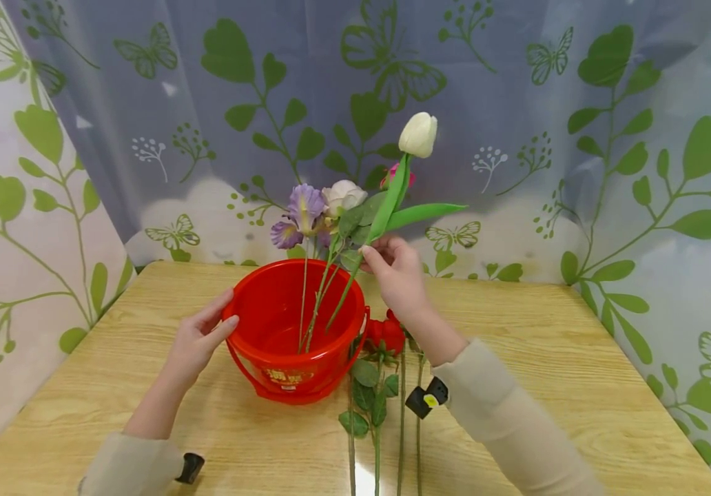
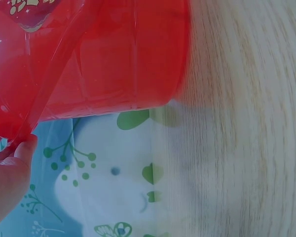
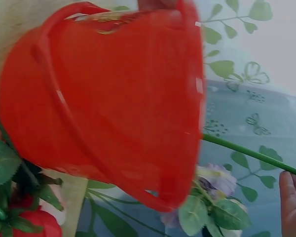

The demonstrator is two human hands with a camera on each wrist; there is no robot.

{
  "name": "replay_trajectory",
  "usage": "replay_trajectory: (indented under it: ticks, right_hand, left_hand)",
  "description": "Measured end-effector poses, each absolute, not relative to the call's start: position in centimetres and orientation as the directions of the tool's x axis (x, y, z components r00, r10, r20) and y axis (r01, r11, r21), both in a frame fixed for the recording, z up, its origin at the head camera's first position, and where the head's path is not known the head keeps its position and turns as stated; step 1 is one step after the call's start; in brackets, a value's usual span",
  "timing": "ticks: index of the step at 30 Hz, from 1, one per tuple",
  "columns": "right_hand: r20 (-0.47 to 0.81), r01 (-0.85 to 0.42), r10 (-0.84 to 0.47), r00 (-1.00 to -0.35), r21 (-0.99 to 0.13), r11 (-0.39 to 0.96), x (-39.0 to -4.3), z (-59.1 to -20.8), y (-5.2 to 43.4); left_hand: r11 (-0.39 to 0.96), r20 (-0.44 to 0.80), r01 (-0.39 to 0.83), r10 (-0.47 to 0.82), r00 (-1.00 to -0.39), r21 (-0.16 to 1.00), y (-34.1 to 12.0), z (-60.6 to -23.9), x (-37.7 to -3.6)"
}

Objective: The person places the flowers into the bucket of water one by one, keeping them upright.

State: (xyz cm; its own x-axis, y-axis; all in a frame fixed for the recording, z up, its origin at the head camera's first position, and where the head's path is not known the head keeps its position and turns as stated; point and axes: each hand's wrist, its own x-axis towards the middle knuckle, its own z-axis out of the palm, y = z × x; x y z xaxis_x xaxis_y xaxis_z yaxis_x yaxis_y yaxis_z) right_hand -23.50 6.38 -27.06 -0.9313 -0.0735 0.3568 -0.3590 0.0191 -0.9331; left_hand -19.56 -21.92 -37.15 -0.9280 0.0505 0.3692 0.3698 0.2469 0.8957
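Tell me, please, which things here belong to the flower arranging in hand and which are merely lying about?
In use:
- red bucket, left hand resting on its rim
- white tulip, stem pinched by right hand
- purple flower and pale rose, stems in the bucket

Lying about:
- red rose and loose stems on the wooden table
- leaf-print curtain

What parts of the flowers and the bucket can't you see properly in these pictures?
- Stem ends inside the red bucket: head view, hidden by its near wall.
- Red flower on the table: head view, partly behind the bucket and the right hand.
- White tulip: right wrist view shows only its stem; the bloom is cut off.
- Left hand: left wrist view shows just a fingertip at the edge.
- Bucket's label: blurred, unreadable.
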Motion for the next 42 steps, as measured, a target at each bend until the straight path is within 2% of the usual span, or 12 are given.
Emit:
replay_trajectory:
  ticks: [4, 15, 28, 42]
  right_hand:
    - [0.381, -0.389, -0.097, -0.919, -0.918, 0.073, -23.6, -28.2, 5.5]
    - [0.351, -0.396, -0.195, -0.916, -0.869, 0.296, -23.9, -30.5, 4.3]
    - [0.272, -0.388, -0.317, -0.909, -0.831, 0.399, -24.3, -30.8, 2.9]
    - [0.178, -0.343, -0.364, -0.914, -0.818, 0.462, -25.0, -31.1, 2.0]
  left_hand:
    - [0.245, 0.367, 0.368, 0.05, -0.929, 0.897, -21.9, -37.1, -19.5]
    - [0.239, 0.376, 0.376, 0.05, -0.925, 0.895, -21.9, -37.3, -19.6]
    - [0.233, 0.38, 0.383, 0.057, -0.923, 0.894, -21.9, -37.1, -19.6]
    - [0.23, 0.378, 0.378, 0.045, -0.925, 0.897, -21.8, -37.2, -19.5]
